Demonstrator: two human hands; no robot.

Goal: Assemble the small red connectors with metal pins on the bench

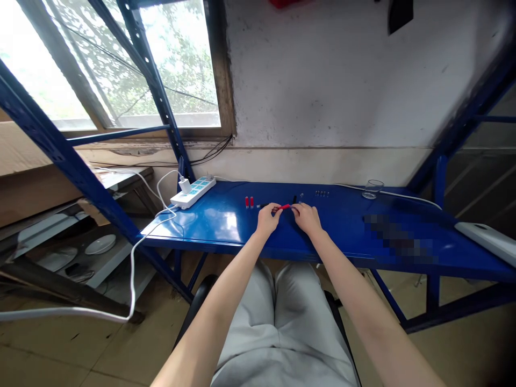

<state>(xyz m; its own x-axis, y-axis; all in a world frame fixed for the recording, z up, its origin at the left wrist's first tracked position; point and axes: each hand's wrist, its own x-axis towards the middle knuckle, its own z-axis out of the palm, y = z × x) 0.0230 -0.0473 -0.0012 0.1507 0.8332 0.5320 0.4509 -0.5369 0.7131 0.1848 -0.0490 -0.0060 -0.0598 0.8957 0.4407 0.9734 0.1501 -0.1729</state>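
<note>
Both of my hands rest on the blue metal shelf top (pixel 217 226) and pinch a small red piece (pixel 285 207) between them. My left hand (pixel 267 217) grips its left end with closed fingers. My right hand (pixel 307 217) holds the right end, fingers also closed. Two small red pieces (pixel 249 202) stand upright just left of my left hand. A row of tiny dark parts (pixel 321 193) lies behind my right hand. A small dark upright part (pixel 294 199) stands right behind the held piece.
A white power strip (pixel 193 192) with a plugged-in white cable (pixel 131 269) lies at the shelf's left rear. A clear glass (pixel 371 188) stands at the right rear. A white flat object (pixel 486 237) lies far right. Blue rack posts (pixel 60 156) frame the sides.
</note>
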